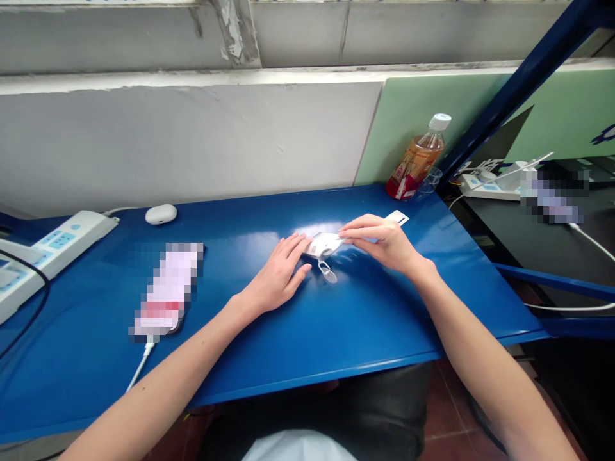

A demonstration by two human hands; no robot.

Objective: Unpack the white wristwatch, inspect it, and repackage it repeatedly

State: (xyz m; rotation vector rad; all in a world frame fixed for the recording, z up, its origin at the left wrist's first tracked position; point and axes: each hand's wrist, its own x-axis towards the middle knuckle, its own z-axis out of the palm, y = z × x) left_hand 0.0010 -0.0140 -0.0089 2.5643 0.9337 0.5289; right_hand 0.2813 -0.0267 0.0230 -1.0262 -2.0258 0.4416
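A small clear-and-white plastic pouch lies near the middle of the blue table, its exact kind hard to make out. From its front edge hangs a clear loop-shaped tag. My left hand rests on the table with fingers stretched out, the fingertips touching the pouch's left edge and the thumb apart. With thumb and fingers, my right hand pinches the right edge of the pouch. Partly hidden behind that hand is a white card with a dark slot.
On the blue table a phone with a white cable lies at left. Behind it are a white earphone case and a power strip. A drink bottle stands at the back right, beside a blue frame post.
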